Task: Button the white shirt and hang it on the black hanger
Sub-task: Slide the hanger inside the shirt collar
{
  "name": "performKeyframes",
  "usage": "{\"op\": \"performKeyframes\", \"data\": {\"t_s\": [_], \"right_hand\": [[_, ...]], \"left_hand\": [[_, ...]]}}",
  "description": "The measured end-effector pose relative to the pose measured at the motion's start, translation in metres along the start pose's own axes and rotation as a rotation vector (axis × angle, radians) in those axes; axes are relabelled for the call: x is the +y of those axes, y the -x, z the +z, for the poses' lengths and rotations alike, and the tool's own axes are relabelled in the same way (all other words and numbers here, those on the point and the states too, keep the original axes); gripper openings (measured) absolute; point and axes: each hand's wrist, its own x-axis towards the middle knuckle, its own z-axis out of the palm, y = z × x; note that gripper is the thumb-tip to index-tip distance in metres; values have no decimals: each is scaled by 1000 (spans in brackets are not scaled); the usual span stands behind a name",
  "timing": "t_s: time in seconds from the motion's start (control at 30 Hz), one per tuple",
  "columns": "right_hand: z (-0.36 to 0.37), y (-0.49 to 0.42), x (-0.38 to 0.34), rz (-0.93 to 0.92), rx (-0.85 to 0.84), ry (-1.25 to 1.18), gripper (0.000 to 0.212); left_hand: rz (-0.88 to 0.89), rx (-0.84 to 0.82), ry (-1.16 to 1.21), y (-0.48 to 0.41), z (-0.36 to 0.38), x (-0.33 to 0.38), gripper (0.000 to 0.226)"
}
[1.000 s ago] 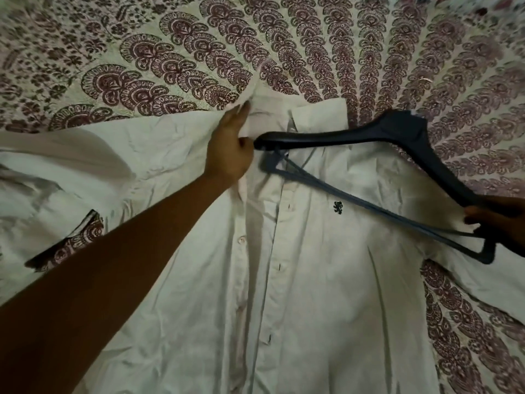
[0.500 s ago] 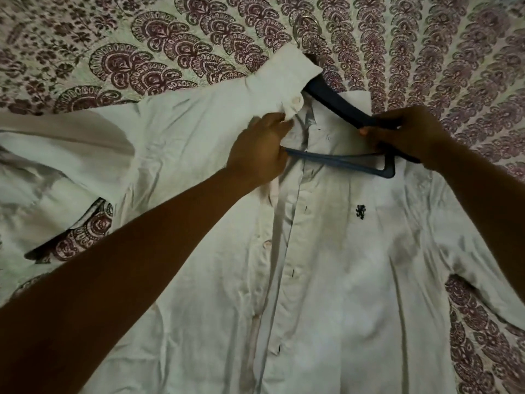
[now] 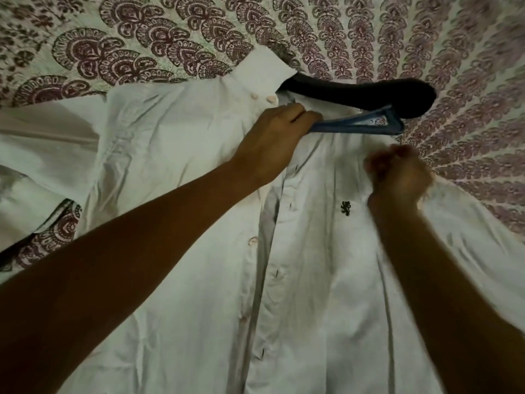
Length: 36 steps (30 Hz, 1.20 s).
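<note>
Head camera looks down past two bare forearms onto the white shirt (image 3: 312, 280), spread front-up and unbuttoned below both hands, its front edges lying side by side. Just beside the right wrist, on the side toward the left arm, sits a small dark emblem (image 3: 345, 208). The left hand (image 3: 270, 146) has its fingers curled tight on the shirt's front edge at the neck opening. The right hand (image 3: 397, 174) is blurred, fingers bunched against the shoulder cloth (whether it pinches the fabric I cannot tell). Beyond the left fingertips the black hanger (image 3: 369, 95) lies half inside the neck: its thin lower bar runs in under those fingers, and its broad arm sticks out above the right hand. A patterned bedspread (image 3: 369, 29) stretches beyond both hands, under everything
</note>
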Motion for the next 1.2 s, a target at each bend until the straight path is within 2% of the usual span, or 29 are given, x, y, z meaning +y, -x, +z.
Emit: {"op": "performKeyframes", "data": {"t_s": [0.07, 0.1, 0.13, 0.17, 0.2, 0.33, 0.4, 0.5, 0.57, 0.67, 0.77, 0.8, 0.83, 0.9, 0.93, 1.0, 1.03, 1.1, 1.13, 1.2], "right_hand": [[26, 33, 35, -290, -50, 353, 19], [40, 42, 48, -370, -145, 546, 18], [50, 44, 58, -432, -211, 795, 37], [58, 44, 63, -447, -186, 995, 52], [62, 38, 62, -482, -121, 1067, 55], [62, 23, 42, -312, -85, 783, 21], [50, 13, 36, -158, -125, 462, 5], [23, -8, 16, 169, -213, -268, 18], [5, -20, 1, 338, -205, -449, 20], [-16, -35, -22, 373, -99, -484, 37], [-20, -58, -25, 301, 17, -726, 33], [-23, -66, -25, 243, 9, -725, 33], [-23, -75, -23, 194, 13, -623, 36], [-24, -77, -29, 185, -121, -467, 49], [-17, -60, -41, 191, -234, -418, 47], [0, -35, -56, 167, -435, -256, 25], [9, -23, -61, 130, -509, -115, 17], [27, -2, -61, 39, -638, 329, 16], [31, 4, -57, -39, -650, 549, 19], [31, -2, -39, -260, -513, 816, 23]], "left_hand": [[3, -13, -17, 0, -2, 2, 39], [-6, -25, -30, 0, -3, 2, 39], [-21, -33, -47, -1, -4, 2, 39], [-37, -37, -59, -1, -5, 3, 38], [-56, -27, -60, -1, -5, 3, 39], [-32, 20, -31, 2, -7, 3, 38], [-1, 27, -23, 4, -8, 2, 35], [28, 41, 10, 7, -11, 2, 37], [69, 47, 7, 11, -10, 2, 34], [136, 48, -35, 20, 0, -4, 29], [145, 19, -80, 27, 10, -14, 29], [159, -15, -92, 30, 12, -16, 30], [179, -58, -102, 32, 15, -19, 30], [204, -137, -124, 37, 20, -20, 31], [194, -168, -133, 39, 23, -20, 32], [132, -207, -124, 37, 23, -14, 33], [70, -201, -113, 32, 22, -9, 30], [-52, -144, -78, 22, 20, -1, 21], [-58, -173, -96, 16, 20, 4, 17], [-12, -200, -231, 12, 28, 2, 19]]}}
